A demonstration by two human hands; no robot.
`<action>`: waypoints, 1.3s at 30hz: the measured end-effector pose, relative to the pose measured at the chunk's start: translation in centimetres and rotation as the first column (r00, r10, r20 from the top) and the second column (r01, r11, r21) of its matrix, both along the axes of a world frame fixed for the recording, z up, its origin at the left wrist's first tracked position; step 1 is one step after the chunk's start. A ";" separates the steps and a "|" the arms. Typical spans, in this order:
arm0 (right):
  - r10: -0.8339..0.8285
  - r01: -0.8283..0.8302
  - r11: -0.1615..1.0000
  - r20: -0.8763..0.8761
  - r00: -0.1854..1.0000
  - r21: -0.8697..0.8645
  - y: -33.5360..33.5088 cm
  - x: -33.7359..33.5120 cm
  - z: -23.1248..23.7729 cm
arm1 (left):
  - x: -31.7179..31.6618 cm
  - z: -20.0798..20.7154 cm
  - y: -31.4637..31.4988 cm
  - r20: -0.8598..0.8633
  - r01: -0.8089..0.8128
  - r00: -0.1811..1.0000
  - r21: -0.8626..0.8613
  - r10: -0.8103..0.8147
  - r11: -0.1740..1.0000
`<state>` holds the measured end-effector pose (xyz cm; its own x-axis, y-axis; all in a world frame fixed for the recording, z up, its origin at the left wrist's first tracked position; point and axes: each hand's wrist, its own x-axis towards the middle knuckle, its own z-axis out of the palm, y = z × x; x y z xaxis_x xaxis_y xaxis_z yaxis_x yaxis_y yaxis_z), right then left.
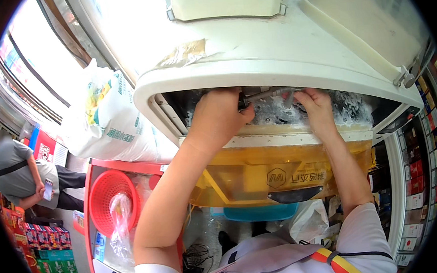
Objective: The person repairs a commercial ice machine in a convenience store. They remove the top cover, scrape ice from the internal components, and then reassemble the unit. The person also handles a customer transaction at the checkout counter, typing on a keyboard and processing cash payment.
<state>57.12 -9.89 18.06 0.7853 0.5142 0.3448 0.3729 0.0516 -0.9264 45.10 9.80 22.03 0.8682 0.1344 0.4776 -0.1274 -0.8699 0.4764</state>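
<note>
Both my hands reach into the wide opening of a white machine cabinet (274,73). My left hand (217,114) is closed around the dark end of a grey metal rod-like tool (263,95), its exact kind unclear. The tool slants across to the right, toward my other hand. My right hand (316,105) has its thumb and fingers pinched together beside a short grey cylindrical piece (289,101); what they grip is too small to make out. Behind the hands, the dark inner surface (349,108) is smeared with white residue. A transparent yellow cover (246,177) hangs below the opening.
At the left, a stuffed white plastic bag (120,125) leans by the cabinet. A red basket (102,201) with a clear plastic bag (121,222) stands below it. A person (23,168) holds a phone farther left. Packed shelves (416,184) line the right; a blue basin (260,213) sits beneath.
</note>
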 end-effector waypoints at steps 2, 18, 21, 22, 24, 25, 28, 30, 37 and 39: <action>-0.013 0.013 1.000 -0.023 1.000 -0.003 0.2 -0.2 0.3 | -0.2 0.2 0.2 0.077 0.061 0.996 -0.106 -0.053 0.993; 0.006 -0.006 0.999 0.000 1.000 -0.048 -0.2 1.0 -0.5 | -1.0 -0.8 -3.6 0.277 -0.335 0.914 0.109 0.295 0.936; 0.025 -0.025 1.000 0.030 0.999 0.001 -0.2 1.2 -0.8 | -0.1 -1.4 -4.9 0.417 -0.347 0.878 0.213 0.237 0.913; 0.025 -0.025 1.000 0.031 0.999 -0.012 -0.2 1.2 -0.7 | 0.2 -1.4 -5.3 0.458 -0.355 0.863 0.254 0.211 0.900; 0.027 -0.026 0.999 0.033 0.999 -0.039 -0.3 1.0 -0.3 | 0.9 -1.6 -5.5 0.488 -0.402 0.844 0.300 0.223 0.865; 0.011 -0.009 0.999 0.037 0.999 -0.044 -0.3 0.8 -0.1 | 1.1 -1.5 -5.6 0.505 -0.434 0.825 0.281 0.253 0.856; -0.019 0.021 0.999 0.034 0.999 -0.046 -0.2 0.3 0.3 | 1.3 -1.7 -4.9 0.510 -0.476 0.776 0.088 0.371 0.875; -0.016 0.016 1.000 0.013 1.000 -0.027 0.0 0.5 -0.1 | 0.6 -2.1 -3.8 0.410 -0.377 0.835 -0.059 0.366 0.924; -0.013 0.014 1.000 -0.040 0.999 0.015 0.3 1.6 -1.6 | -2.0 -1.9 -2.2 0.033 -0.190 0.978 -0.259 0.205 0.947; -0.029 0.028 0.999 -0.026 0.999 -0.016 0.3 1.5 -1.3 | -1.5 -1.1 -0.4 0.041 -0.203 0.976 -0.180 0.213 0.963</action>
